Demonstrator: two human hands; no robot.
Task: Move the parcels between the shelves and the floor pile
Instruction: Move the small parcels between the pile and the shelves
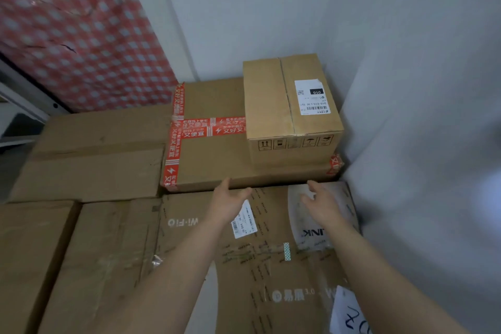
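**Both hands hovering open over the stacked parcels**

The person is holding both bare arms out over a pile of brown cardboard boxes packed into a corner of pale walls point(271, 8). The left hand point(227, 199) is hanging above the large printed box point(244, 266) in the foreground. Its fingers are spread and released, grasping nothing, and its thumb is lying close to the front edge of the flat box point(211, 160) bound with red printed tape. Whether it is touching that edge cannot be told. The right hand point(322, 203) is hovering just beside it over the same large box, fingers likewise loose and released, holding nothing.

A white shipping label point(244, 219) is sticking to the top of the large box between the two forearms, and a sheet of paper with handwriting point(349, 314) is lying at its near right corner.

The flat taped box is sitting just behind the large box, and a smaller box point(273, 106) is standing on its right half against the wall, with a white barcode label point(311, 96) on top and handling symbols along its front face.

To the left, a wide plain box point(95, 160) is lying beside the taped one, and two more boxes point(108, 252) point(32, 252) are filling the near left. A red-and-white checked sheet point(76, 27) is hanging behind the pile at upper left.
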